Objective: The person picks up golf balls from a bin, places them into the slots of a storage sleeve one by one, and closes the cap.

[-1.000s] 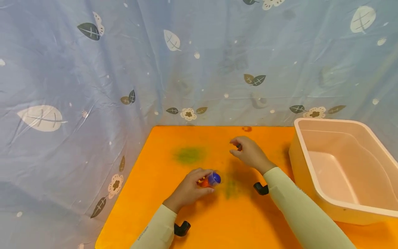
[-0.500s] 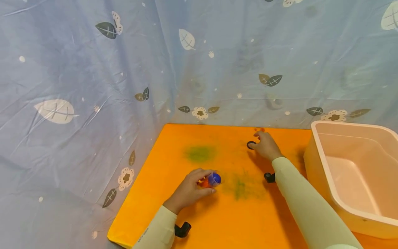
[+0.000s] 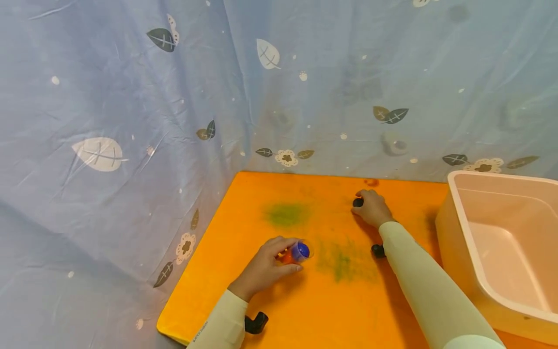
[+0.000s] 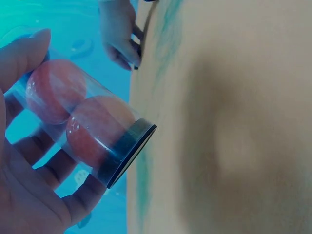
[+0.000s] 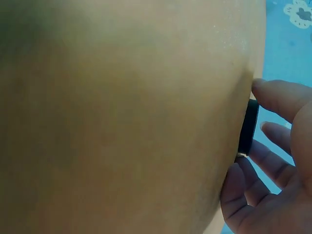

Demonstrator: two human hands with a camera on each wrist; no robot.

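My left hand (image 3: 267,264) grips a clear plastic tube (image 4: 108,114), tilted above the orange tabletop (image 3: 270,194). Inside it are two reddish-orange balls (image 4: 56,91), and a blue ball (image 3: 302,250) shows near its upper end in the head view. A black cap (image 4: 127,155) closes the lower end. Farther back, my right hand (image 3: 373,208) is down at the surface around a second round black cap (image 3: 358,202). In the right wrist view this cap (image 5: 249,127) lies on the tabletop, with the fingertips spread on either side of it.
A deep pale-pink plastic tub (image 3: 477,252) stands at the right, beside the right forearm. Blue curtains (image 3: 322,97) with leaf prints hang behind and on the left. Green smudges (image 3: 285,214) mark the orange surface, and black wrist mounts (image 3: 256,323) jut from both sleeves.
My right hand has come down with the black cap, which now lies on the surface between its fingers. The head view has turned left; my left hand keeps hold of the tube.
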